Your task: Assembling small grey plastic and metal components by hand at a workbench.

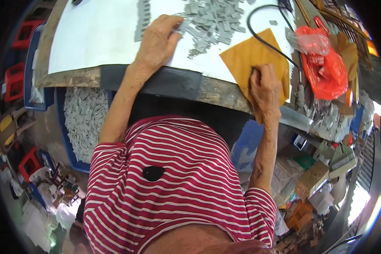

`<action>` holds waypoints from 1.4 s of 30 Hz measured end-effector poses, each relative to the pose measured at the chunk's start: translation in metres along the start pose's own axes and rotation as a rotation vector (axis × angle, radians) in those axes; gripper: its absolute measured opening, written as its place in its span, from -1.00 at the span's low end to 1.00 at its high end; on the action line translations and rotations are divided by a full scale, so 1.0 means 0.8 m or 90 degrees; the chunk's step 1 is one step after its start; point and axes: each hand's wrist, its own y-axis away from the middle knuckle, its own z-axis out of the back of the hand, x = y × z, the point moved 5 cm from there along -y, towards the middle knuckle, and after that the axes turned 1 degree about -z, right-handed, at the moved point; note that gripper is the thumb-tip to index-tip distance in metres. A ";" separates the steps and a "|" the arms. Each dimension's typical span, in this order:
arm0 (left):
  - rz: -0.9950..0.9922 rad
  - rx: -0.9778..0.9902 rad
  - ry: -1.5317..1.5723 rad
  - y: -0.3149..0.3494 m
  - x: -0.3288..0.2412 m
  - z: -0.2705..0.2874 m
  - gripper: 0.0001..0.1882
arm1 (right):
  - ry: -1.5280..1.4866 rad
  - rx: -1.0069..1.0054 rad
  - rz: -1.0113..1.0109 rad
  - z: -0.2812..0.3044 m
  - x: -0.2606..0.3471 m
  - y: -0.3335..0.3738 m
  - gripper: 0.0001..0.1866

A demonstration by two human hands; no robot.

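My left hand (155,45) reaches over the white tabletop, thumb and fingers closed on a small grey piece (182,27) at the edge of a pile. That pile of flat grey pieces (215,19) spreads across the far middle of the table. Left of it lies a grey strip with a toothed edge (143,19). On the right, my right hand (265,89) rests over an orange-yellow sheet (245,55), its fingers curled in. Something small and dark shows at its fingertips, too little of it to name.
A black cable (250,26) loops across the table's right side, near a red plastic bag (323,72). Below the table's left edge stands a blue bin (70,144) full of grey pieces. Boxes (312,180) and clutter fill the lower right. Red stools (15,82) stand at the left.
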 end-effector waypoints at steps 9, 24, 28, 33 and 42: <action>0.015 -0.028 0.007 0.003 0.000 0.004 -0.69 | -0.083 -0.010 -0.121 0.012 0.005 0.004 -0.94; -0.036 -0.054 -0.176 -0.007 -0.004 -0.007 -0.79 | -0.631 -0.073 -0.431 -0.006 0.042 0.023 -0.95; -0.080 -0.004 -0.264 -0.007 -0.019 -0.009 -0.85 | -0.764 -0.058 -0.448 -0.016 0.049 0.016 -0.95; -0.096 0.013 -0.289 -0.013 -0.016 -0.007 -0.84 | -0.762 -0.030 -0.450 -0.024 0.053 0.018 -0.94; 0.254 0.028 0.385 0.007 -0.009 0.007 -0.69 | -0.857 -0.018 -0.446 -0.029 0.056 0.014 -0.91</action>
